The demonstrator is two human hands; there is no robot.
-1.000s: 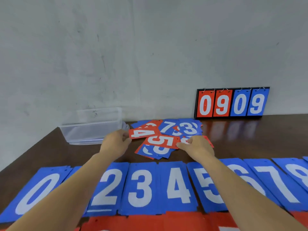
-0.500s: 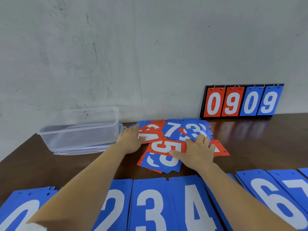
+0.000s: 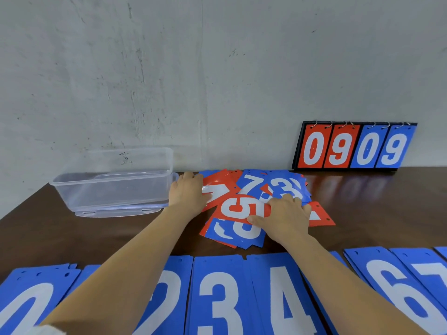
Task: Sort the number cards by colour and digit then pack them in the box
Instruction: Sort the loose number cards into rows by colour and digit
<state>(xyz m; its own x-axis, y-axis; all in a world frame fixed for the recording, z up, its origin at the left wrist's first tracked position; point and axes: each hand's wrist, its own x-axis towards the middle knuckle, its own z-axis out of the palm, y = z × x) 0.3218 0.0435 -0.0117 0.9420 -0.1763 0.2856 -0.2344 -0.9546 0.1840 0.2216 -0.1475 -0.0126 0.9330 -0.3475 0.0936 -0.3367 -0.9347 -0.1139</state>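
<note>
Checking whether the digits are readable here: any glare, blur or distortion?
Head view: mostly sharp; glossy sheen on the red card by the left hand; the polished table mirrors the scoreboard; the wide-angle lens splays the near blue cards.

I see a dark wooden desk [image 3: 377, 213]. At ten o'clock, a clear box [image 3: 113, 187]; at twelve, a loose pile [image 3: 239, 211] of red and blue cards; at two, a scoreboard [image 3: 355, 147]; at six, a row [image 3: 217, 298] of blue cards.
</note>
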